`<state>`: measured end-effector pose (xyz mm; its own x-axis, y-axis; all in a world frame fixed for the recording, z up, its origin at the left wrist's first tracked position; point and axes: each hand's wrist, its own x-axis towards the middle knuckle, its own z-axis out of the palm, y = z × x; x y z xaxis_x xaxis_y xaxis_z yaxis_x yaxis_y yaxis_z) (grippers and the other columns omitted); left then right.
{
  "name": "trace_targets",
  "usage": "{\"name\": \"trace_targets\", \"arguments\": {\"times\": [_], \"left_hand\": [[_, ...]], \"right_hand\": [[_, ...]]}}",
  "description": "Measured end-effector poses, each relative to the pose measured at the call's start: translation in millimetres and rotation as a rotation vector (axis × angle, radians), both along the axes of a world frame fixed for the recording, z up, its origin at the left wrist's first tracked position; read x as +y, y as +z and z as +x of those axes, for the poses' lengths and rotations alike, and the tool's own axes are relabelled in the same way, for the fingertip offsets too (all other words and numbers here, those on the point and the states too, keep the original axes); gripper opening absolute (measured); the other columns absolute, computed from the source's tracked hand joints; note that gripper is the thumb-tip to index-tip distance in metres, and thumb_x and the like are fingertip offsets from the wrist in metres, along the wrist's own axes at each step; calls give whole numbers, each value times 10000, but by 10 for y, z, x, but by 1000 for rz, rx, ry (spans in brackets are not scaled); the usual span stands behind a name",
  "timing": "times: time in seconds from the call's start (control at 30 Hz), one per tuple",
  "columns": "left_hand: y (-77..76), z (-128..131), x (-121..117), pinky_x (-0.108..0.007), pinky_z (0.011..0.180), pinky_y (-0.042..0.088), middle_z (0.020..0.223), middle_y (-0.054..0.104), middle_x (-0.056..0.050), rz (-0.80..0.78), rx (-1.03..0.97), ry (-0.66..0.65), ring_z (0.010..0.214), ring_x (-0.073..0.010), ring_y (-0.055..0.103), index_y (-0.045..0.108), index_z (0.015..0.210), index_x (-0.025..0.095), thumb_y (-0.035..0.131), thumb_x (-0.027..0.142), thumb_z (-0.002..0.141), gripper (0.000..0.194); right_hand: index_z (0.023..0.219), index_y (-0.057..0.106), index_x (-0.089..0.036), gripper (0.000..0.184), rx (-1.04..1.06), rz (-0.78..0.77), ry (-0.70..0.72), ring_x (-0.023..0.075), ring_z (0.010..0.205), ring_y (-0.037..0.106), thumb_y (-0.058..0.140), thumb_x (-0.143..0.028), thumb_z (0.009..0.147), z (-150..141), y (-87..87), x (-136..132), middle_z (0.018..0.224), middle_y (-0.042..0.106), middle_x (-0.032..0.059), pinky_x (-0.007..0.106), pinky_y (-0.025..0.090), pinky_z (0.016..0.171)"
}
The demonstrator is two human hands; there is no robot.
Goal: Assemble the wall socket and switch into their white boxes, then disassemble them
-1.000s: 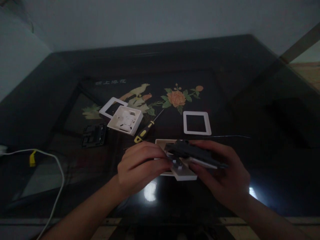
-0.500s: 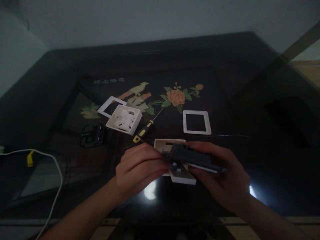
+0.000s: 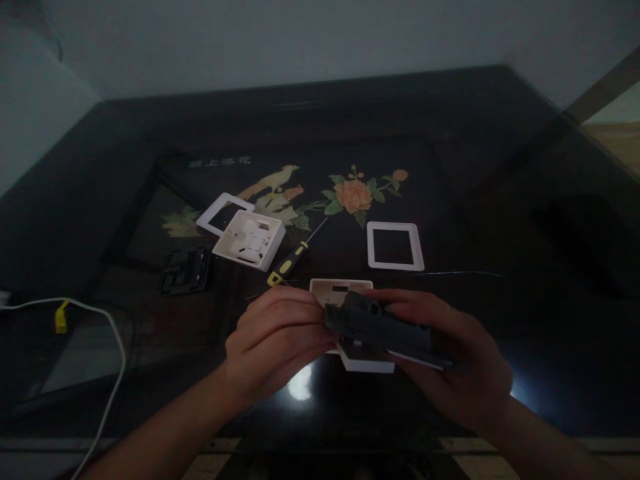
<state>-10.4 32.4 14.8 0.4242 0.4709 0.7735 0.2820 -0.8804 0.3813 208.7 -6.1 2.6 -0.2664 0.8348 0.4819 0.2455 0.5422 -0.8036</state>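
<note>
My right hand (image 3: pixel 460 353) is wrapped round the right side of a wall socket or switch module (image 3: pixel 387 327), which has a black back and a white front edge. The module is tilted, black side up. My left hand (image 3: pixel 280 340) has its fingers pressed together at the module's left end; the fingertips are partly hidden, so I cannot tell whether a thin wire is also between them. Below the module lies a white mounting box (image 3: pixel 340 287), mostly covered by my hands. A white flap or block (image 3: pixel 367 365) shows under the module.
A yellow-black screwdriver (image 3: pixel 287 265) lies beside another white mounting box (image 3: pixel 250 240), which rests partly on a white frame (image 3: pixel 213 217). A second white frame (image 3: pixel 395 265) lies to the right. A black module (image 3: pixel 185 270) and a white cable (image 3: pixel 113 327) are at left.
The module has tilted so that more of its black back faces me, and its right end has dropped slightly. Both hands stay on it. The things on the table have not moved.
</note>
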Motion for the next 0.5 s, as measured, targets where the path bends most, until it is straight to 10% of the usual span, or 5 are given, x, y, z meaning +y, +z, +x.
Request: {"name": "trace_targets", "arguments": {"times": [0.5], "left_hand": [[-50,30,-14,-248,630,578,815,637,-31,-25,-56,17,741,-133,653,644,823,134,634,132,914,91]], "right_hand": [[1269,553,-305,532,-21,11,22,216,1072,703,628,-59,804,22,40,0,1236,706,57,325,608,847]]}}
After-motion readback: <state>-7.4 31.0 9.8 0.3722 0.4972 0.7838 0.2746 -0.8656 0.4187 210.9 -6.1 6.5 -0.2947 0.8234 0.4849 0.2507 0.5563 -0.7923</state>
